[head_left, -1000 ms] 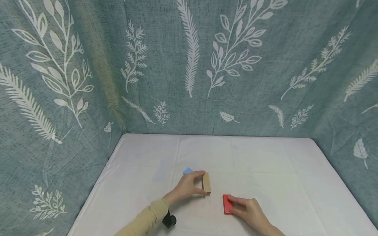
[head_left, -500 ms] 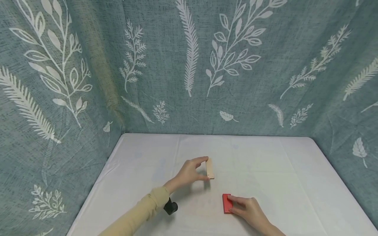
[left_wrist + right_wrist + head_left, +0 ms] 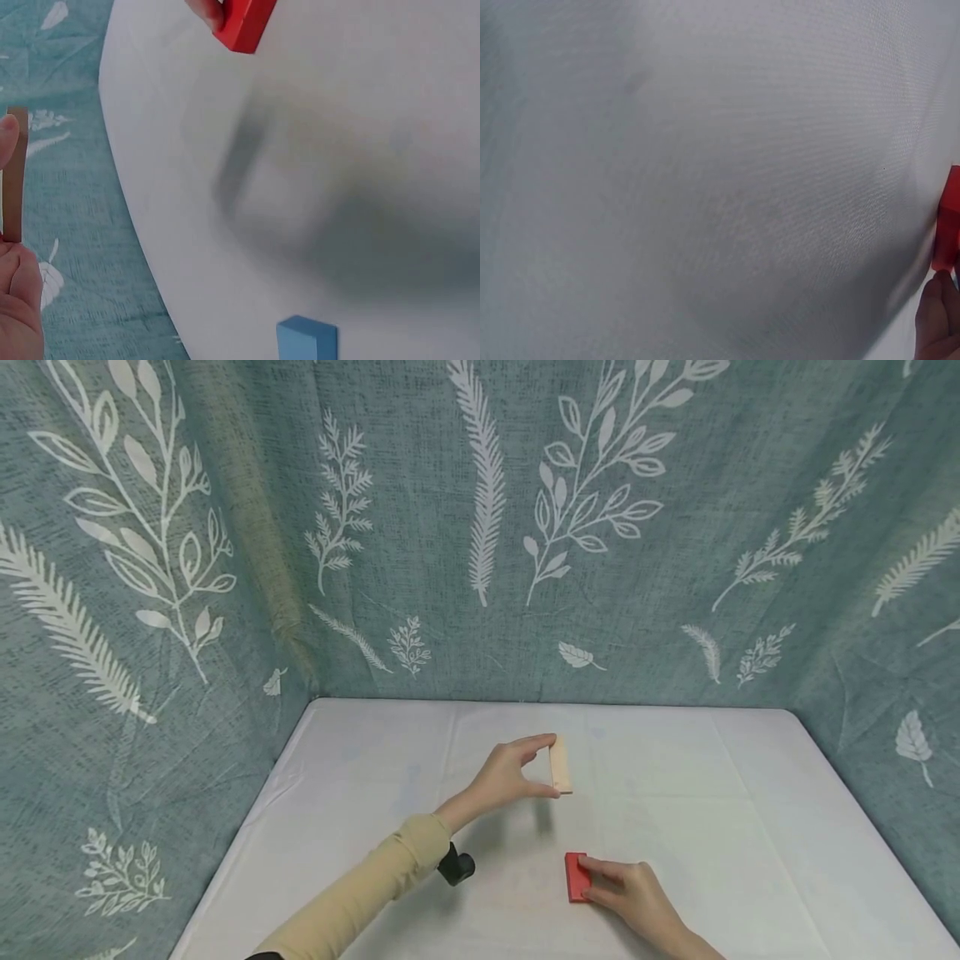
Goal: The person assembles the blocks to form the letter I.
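My left hand [image 3: 501,777] holds a plain wooden block [image 3: 560,766] by its two ends, between thumb and fingertips. The block is in the air, its shadow falling on the table below. At the left edge of the left wrist view the same wooden block [image 3: 13,180] shows its narrow side. My right hand [image 3: 639,897] pinches a red block [image 3: 575,878] low at the table, right of centre; the right wrist view catches just part of this red block [image 3: 949,225]. A blue block [image 3: 306,341] lies on the table in the left wrist view, hidden in the head view.
A white cloth covers the table [image 3: 712,827]. Green curtains [image 3: 420,527] with white leaf prints hang behind it and along both sides. A black wrist camera [image 3: 456,865] sits under the left sleeve [image 3: 375,885].
My left hand has lifted the wooden block and carried it away from me and to the right. The blue block has gone from the head view. My right hand and the red block stay nearly still.
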Demonstrator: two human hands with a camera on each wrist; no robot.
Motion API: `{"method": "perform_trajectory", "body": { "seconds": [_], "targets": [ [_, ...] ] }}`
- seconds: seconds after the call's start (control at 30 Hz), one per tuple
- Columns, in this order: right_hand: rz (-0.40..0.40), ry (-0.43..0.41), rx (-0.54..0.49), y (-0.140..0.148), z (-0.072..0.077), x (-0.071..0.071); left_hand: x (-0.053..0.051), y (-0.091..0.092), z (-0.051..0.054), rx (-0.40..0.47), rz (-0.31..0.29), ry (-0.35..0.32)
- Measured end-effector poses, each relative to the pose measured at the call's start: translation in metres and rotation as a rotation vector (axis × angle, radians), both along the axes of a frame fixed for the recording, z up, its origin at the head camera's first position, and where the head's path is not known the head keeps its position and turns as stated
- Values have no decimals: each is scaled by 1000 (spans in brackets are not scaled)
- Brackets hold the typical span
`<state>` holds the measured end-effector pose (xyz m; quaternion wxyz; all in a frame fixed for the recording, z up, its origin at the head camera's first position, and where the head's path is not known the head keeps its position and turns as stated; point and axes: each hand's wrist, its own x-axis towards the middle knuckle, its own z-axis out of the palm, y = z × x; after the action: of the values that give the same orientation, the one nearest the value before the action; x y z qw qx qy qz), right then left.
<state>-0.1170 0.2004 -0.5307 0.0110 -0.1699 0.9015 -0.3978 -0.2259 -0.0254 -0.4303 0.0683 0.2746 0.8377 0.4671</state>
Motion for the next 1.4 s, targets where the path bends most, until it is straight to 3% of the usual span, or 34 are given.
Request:
{"method": "perform_trajectory", "body": {
  "seconds": [0.6, 1.07, 1.4],
  "targets": [
    [4, 29, 7, 1, -3, 0, 4, 21, -5, 8, 3, -39],
    [7, 39, 1, 2, -4, 0, 8, 27, -30, -8, 3, -38],
    [-2, 96, -3, 1, -6, 2, 12, 28, -47, -30, 11, -49]
  ]
}}
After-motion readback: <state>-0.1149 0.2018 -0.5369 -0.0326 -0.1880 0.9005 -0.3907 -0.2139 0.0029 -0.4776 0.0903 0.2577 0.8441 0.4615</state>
